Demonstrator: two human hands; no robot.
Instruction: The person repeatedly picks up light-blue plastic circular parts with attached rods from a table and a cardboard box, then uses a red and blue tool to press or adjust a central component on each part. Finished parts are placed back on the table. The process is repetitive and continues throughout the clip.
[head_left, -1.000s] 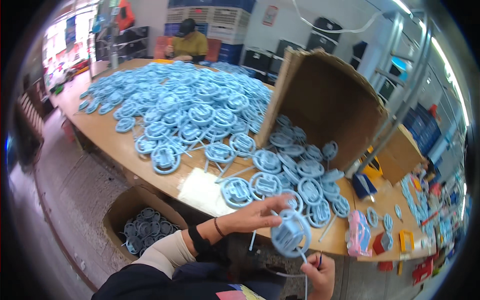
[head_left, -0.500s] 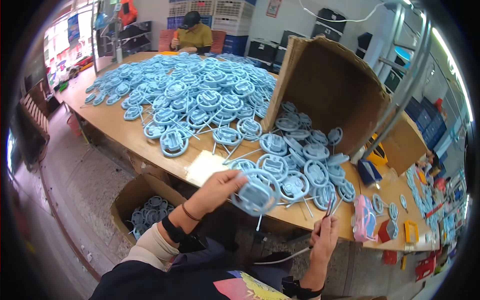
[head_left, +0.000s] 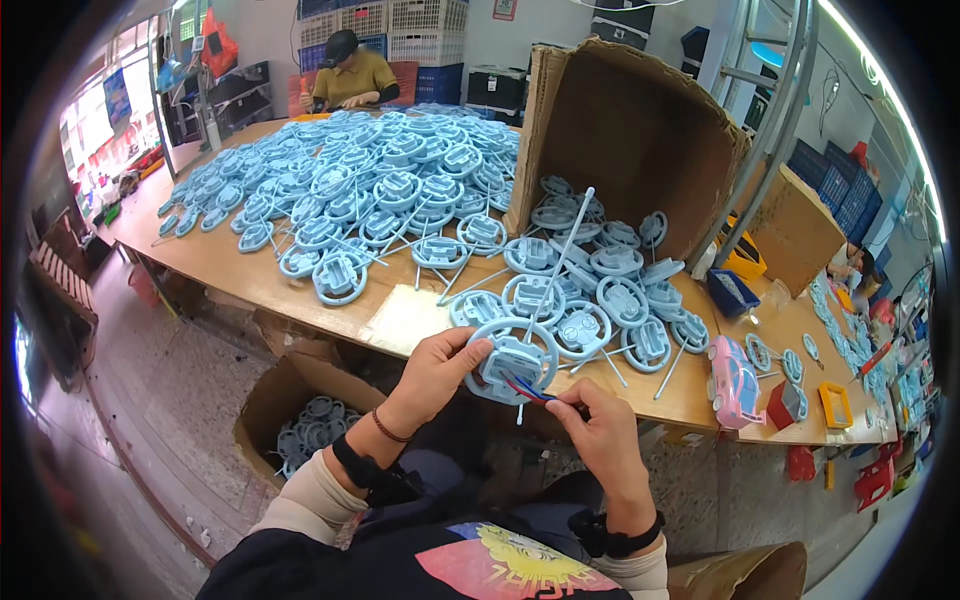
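Observation:
My left hand [head_left: 440,372] grips a light blue plastic toy steering wheel [head_left: 545,345] by the left of its rim, thumb on top. From the wheel a long thin blue rod [head_left: 571,245] slants up and to the right, and a short stub points down below the rim. My right hand [head_left: 603,428] is closed around a slim tool with red and dark blue parts [head_left: 535,392]. Its front end lies against the lower middle of the wheel; fingers hide the rest, and its exact kind is unclear.
A large heap of similar wheels [head_left: 330,180] covers the wooden table [head_left: 270,300]. More spill from a tipped cardboard box [head_left: 640,120]. A floor carton [head_left: 262,415] at lower left holds grey-blue wheels. A pink toy car [head_left: 735,385] sits at right. A co-worker [head_left: 355,80] sits across the table.
My right hand has moved left and up, bringing the tool onto the wheel. The wheel has turned, its rod now pointing up. The view has shifted slightly.

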